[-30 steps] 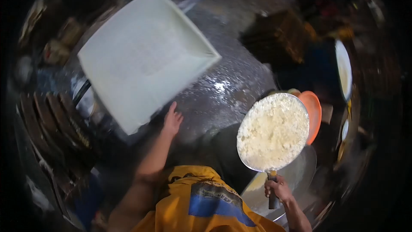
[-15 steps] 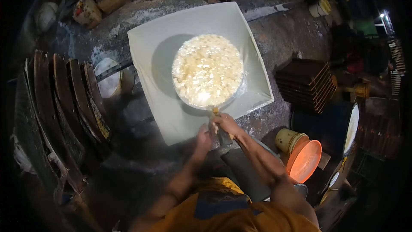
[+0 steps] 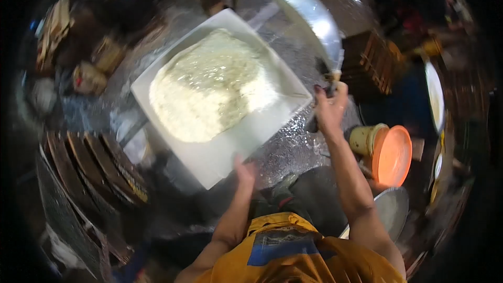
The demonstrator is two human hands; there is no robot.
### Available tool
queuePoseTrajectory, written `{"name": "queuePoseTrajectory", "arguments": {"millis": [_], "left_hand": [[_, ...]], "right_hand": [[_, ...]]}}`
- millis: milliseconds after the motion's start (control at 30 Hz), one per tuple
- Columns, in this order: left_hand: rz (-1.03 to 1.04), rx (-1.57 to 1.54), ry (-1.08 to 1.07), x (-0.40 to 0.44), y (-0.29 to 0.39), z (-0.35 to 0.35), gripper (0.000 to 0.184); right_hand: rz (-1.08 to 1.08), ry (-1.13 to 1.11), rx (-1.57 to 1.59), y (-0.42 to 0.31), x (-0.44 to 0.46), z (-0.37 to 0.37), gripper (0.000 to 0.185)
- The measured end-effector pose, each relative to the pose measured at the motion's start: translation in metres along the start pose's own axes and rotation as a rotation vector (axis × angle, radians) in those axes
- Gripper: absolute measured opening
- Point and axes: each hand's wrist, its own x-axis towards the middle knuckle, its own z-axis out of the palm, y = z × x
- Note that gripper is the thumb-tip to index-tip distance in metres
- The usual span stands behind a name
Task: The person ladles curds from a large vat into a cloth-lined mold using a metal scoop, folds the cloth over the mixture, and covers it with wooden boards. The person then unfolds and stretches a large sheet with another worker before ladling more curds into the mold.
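My right hand (image 3: 330, 107) is wrapped round the handle of a large round metal ladle (image 3: 319, 26). The ladle stands tipped on its side beyond the right corner of a square, white cloth-lined tray (image 3: 209, 165). Inside the tray spreads a wet, pale curdled mass (image 3: 183, 112), lumpy and shiny. My left hand (image 3: 245, 172), smeared by motion, is at the tray's near edge with thumb and fingers apart and nothing seen in it. Whether it touches the cloth I cannot tell.
Dark wooden boards (image 3: 89, 162) stand in a row at left. On the right are an orange basin (image 3: 395, 156), a yellowish bucket (image 3: 361, 140), stacked wooden trays (image 3: 374, 65) and a large blue drum (image 3: 401, 106). The floor (image 3: 283, 152) is wet.
The ladle, level and full over the tray before, has swung right and tipped, and the curdled mass now lies in the tray. My left hand has come off the handle.
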Motion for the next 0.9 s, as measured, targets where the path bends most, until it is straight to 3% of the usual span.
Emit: {"name": "queuePoseTrajectory", "arguments": {"millis": [67,133,167,200,233,333,367,400,467,533,567,667,767,900], "left_hand": [[0.049,0.074,0.135,-0.041,0.011,0.050,0.065],[0.095,0.103,0.216,0.003,0.007,0.010,0.081],[0.144,0.176,0.268,-0.022,-0.002,0.040,0.080],[0.161,0.386,0.137,-0.022,-0.009,0.035,0.084],[0.051,0.458,0.138,-0.051,-0.020,0.070,0.075],[-0.024,0.809,0.127,-0.024,-0.081,0.065,0.057],[-0.061,0.994,0.047,-0.025,-0.106,0.067,0.055],[-0.090,1.157,-0.024,-0.026,-0.129,0.067,0.054],[-0.145,1.431,-0.194,-0.034,-0.179,0.077,0.052],[-0.206,1.623,-0.380,-0.064,-0.240,0.097,0.050],[-0.212,1.695,-0.439,-0.087,-0.304,0.112,0.042],[-0.115,1.867,-0.652,-0.150,-0.414,0.107,0.032],[0.135,2.152,-1.032,-0.184,-0.489,0.093,0.040],[0.540,2.502,-1.075,-0.205,-0.537,0.057,0.042]], "right_hand": [[0.438,0.087,0.301,-0.027,0.001,-0.089,0.024],[0.534,0.172,0.574,-0.021,-0.014,-0.178,0.025],[0.540,0.263,0.645,-0.005,-0.030,-0.225,0.026],[0.557,0.295,0.567,0.011,-0.050,-0.268,0.023],[0.606,0.335,0.492,0.028,-0.075,-0.306,0.021],[0.880,0.418,0.244,0.099,-0.180,-0.408,0.017],[0.994,0.513,0.376,0.106,-0.207,-0.430,0.018],[1.070,0.574,0.523,0.119,-0.237,-0.447,0.017],[1.193,0.742,0.529,0.164,-0.306,-0.467,0.019],[1.268,0.920,0.472,0.230,-0.378,-0.473,0.021],[1.336,1.005,0.446,0.278,-0.408,-0.493,0.022],[1.617,1.286,0.215,0.360,-0.480,-0.505,0.024],[1.864,1.048,-0.458,0.434,-0.527,-0.501,0.030],[1.944,1.079,-0.213,0.497,-0.557,-0.496,0.037]]}}
